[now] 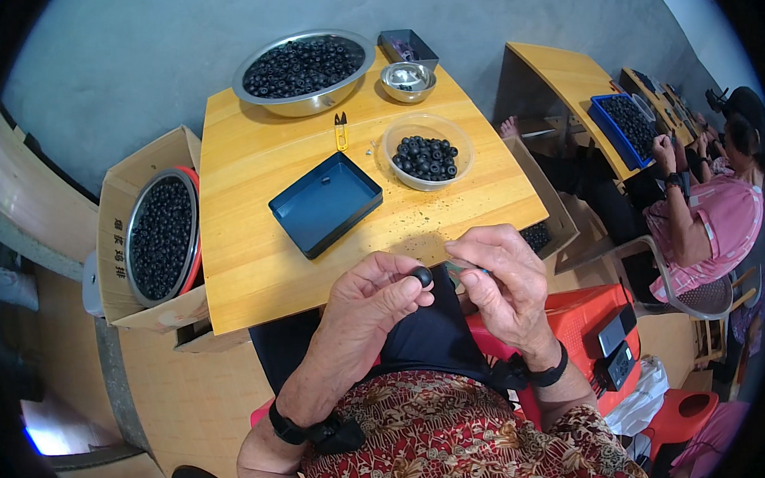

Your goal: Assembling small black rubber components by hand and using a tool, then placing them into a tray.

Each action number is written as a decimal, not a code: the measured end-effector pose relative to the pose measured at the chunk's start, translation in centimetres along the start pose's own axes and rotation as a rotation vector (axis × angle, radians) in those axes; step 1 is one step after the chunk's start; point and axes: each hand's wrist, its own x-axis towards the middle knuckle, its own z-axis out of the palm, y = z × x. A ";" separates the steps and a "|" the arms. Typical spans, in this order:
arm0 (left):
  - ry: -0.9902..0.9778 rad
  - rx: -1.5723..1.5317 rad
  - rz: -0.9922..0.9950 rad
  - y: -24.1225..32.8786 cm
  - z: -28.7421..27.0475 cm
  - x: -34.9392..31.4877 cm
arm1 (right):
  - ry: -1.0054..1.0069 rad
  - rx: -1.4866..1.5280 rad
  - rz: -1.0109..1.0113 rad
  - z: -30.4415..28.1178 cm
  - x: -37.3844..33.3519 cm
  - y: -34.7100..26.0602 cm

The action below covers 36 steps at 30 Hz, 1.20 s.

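Between the thumb and fingertips of my left hand [372, 296] is a round black bead [422, 276], held just off the table's near edge. Close beside it, my right hand [506, 289] pinches a thin, small tool [460, 263] with a bit of teal showing between the fingers; its exact kind is too small to tell. On the table, beyond both hands, lies an empty dark blue tray [324, 203]. To its right stands a clear plastic bowl [462, 140] partly filled with black beads [424, 157]. Yellow-handled thread snips [341, 135] rest behind the tray.
A large metal basin [315, 102] of beads, a small metal bowl [417, 68] and a dark box [429, 56] stand at the table's far side. Left is a cardboard box [121, 196] with more beads. A red stool [568, 307] and a person in pink [728, 221] are right.
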 end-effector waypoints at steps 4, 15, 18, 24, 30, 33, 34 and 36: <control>-0.005 -0.028 -0.015 -0.1 0.0 0.0 | 0.000 -0.083 -0.017 -0.3 0.0 -0.8; -0.011 0.029 0.040 -0.4 0.4 0.1 | -0.075 0.189 0.087 0.4 -0.3 -0.4; -0.017 0.022 0.061 -0.4 0.5 0.1 | -0.058 0.158 0.054 0.5 -0.3 -0.1; 0.002 0.033 0.070 -0.2 0.7 0.2 | -0.066 0.107 -0.007 0.3 -0.5 0.3; 0.012 0.050 0.058 -0.3 0.6 0.4 | -0.063 0.179 0.092 0.6 0.0 -0.2; 0.021 0.145 0.087 -0.2 1.2 0.3 | -0.072 0.247 0.154 0.4 -0.3 0.2; 0.018 0.148 0.088 -0.2 1.3 0.3 | -0.069 0.246 0.152 0.4 -0.3 0.3; 0.037 0.240 0.141 -0.4 1.5 0.1 | -0.081 0.343 0.184 0.2 -0.4 0.3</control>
